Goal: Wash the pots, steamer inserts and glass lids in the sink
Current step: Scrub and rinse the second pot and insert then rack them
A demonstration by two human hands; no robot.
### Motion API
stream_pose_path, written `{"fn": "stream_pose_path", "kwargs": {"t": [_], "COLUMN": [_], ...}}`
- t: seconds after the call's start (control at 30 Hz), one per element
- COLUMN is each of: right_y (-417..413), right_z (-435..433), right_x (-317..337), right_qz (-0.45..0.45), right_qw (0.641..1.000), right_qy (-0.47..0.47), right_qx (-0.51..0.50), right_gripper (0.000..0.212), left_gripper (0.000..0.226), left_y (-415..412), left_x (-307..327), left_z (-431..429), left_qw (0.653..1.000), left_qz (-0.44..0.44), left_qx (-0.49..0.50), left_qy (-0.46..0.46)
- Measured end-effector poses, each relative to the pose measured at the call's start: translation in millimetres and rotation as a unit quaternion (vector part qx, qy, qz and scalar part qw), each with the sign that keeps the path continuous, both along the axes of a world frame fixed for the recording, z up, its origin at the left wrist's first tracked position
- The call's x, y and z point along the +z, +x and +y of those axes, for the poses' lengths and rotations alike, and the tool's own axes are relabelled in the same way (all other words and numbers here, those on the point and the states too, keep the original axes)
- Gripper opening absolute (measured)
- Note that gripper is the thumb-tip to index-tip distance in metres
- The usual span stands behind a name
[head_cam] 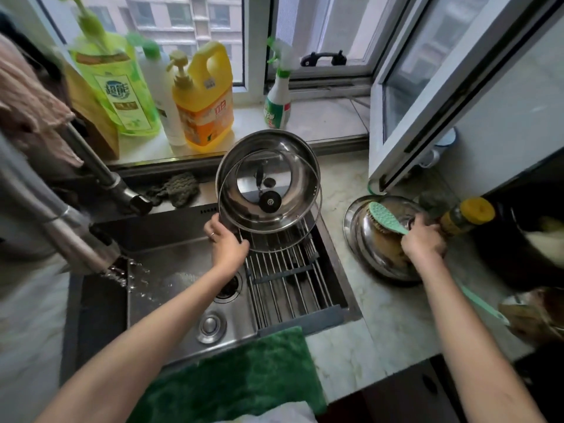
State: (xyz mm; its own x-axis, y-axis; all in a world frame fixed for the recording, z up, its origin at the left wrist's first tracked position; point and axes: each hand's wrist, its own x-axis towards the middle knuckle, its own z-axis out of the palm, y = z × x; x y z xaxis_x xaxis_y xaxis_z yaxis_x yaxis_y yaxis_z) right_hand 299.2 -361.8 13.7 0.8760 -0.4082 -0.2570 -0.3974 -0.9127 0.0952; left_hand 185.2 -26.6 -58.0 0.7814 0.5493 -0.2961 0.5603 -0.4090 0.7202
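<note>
Pale marble-look counter [360, 340] on the right, grey daylight. Far side: white-framed window [253, 41] over a tiled sill [323, 117], apartment blocks [183, 16] outside. Right: one sash [451, 87] swung open inward over the counter. Near edge: green mat [244, 377]

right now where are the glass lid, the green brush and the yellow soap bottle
glass lid [270, 203], head view, on its black centre knob
green brush [385, 217], head view, on the back of its oval head
yellow soap bottle [205, 117], head view, on its orange front label
</note>
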Motion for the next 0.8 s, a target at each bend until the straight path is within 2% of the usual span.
{"fn": "stream_pose_path", "kwargs": {"t": [0.1,0.23,0.33,0.4,0.47,0.53,0.67,0.8], "right_y": [-10.8,-43.7,-78.3,-102.8,-123.0,-141.6,-165.9,-182.8], "right_z": [11.1,34.4,57.8,80.0,103.5,134.8,185.0,228.7], "right_x": [7.8,41.9,72.1,91.2,106.4,111.1,96.9,72.8], "right_qz": [-0.026,-0.068,-0.075,-0.071,-0.049,-0.016,0.024,0.057], "right_qw": [1.000,0.997,0.991,0.983,0.973,0.955,0.915,0.881], "right_qy": [0.013,0.037,0.030,0.051,0.088,0.125,0.205,0.287], "right_qx": [0.002,0.027,0.104,0.163,0.209,0.267,0.347,0.372], "right_gripper": [0.054,0.055,0.056,0.058,0.061,0.062,0.064,0.060], "left_gripper": [0.071,0.035,0.015,0.021,0.033,0.042,0.046,0.034], "left_y": [-10.7,-28.4,-48.6,-67.9,-88.0,-111.1,-147.1,-175.9], "left_x": [9.7,25.7,39.6,50.9,64.8,77.5,97.1,102.7], "left_z": [-7.8,-9.1,-10.4,-9.7,-10.4,-1.8,22.1,55.8], "left_qw": [0.999,0.991,0.979,0.968,0.949,0.936,0.916,0.886], "left_qz": [-0.012,-0.021,-0.031,-0.035,-0.034,-0.055,-0.140,-0.176], "left_qx": [-0.044,-0.126,-0.164,-0.161,-0.120,-0.035,0.152,0.244], "left_qy": [-0.004,-0.032,-0.114,-0.190,-0.289,-0.345,-0.344,-0.353]}}
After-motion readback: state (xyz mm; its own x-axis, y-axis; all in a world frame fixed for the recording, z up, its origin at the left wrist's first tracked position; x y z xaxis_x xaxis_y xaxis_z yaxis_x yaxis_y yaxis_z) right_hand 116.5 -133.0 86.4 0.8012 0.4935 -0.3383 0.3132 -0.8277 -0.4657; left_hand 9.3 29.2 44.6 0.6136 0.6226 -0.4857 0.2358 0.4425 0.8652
